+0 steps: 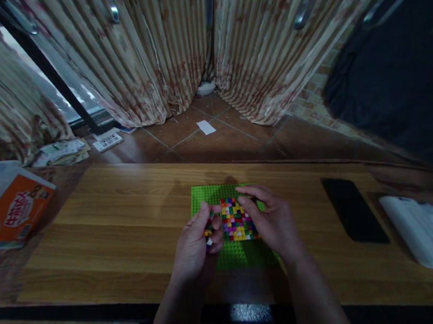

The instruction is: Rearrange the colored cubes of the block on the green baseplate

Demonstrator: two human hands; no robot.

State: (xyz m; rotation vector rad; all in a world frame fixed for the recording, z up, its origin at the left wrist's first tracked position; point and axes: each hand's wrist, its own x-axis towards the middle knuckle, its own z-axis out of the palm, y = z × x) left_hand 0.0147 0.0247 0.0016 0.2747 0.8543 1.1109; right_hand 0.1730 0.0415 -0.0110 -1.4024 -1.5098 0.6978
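A green studded baseplate [244, 257] lies on the wooden table, with a block of many-coloured small bricks [237, 222] pressed onto its middle. My left hand [196, 236] is curled at the plate's left edge, holding several small loose toy bricks [209, 233] in its fingers; yellow and white ones show. Over the upper right of the coloured bricks is my right hand [269, 216], thumb and forefinger bent close together near the studs. Whatever may sit between those fingertips is too small to make out.
On the table's right lie a black flat slab [354, 210] and a white packet [421, 232]. A clear plastic box with an orange label [11, 210] stands left of the table. Beyond the table are a tiled floor [227, 137], a white paper [206, 127] and striped curtains [152, 44].
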